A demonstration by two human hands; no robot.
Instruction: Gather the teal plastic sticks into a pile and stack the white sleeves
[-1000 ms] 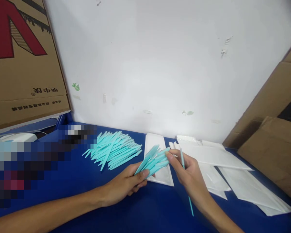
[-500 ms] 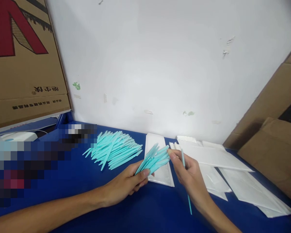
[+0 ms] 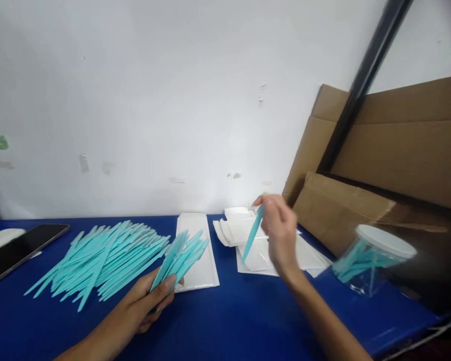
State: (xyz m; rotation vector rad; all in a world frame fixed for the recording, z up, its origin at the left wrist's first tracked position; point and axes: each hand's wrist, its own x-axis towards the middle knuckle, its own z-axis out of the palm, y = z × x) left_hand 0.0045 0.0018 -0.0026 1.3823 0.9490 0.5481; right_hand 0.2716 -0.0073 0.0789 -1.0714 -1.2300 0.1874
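Two hands busy: your left hand point(image 3: 143, 301) grips a fanned bundle of teal plastic sticks point(image 3: 182, 253) low at your near left, closed firmly around their lower ends. Your right hand point(image 3: 280, 233) is raised ahead of you, pinching a single teal stick point(image 3: 252, 235), tip pointing down over the white pouches point(image 3: 263, 245) spread just beneath it. Step in hand looks like carrying one stick off the bundle toward a pouch; next move would call for lining the stick's tip with a pouch mouth, though no mouth is clearly open. Loose stick pile point(image 3: 101, 253) lies on the blue tabletop point(image 3: 229, 321) just beyond your left hand, one white pouch point(image 3: 195, 250) under the bundle's tips. Clear lidded jar point(image 3: 372, 258) with more sticks sits right of your right hand, cardboard point(image 3: 379, 165) behind it; phone point(image 3: 20, 245) far left. Versus half a second ago: your right hand has left the bundle and lifted away right, and the view swung right, bringing in the jar.
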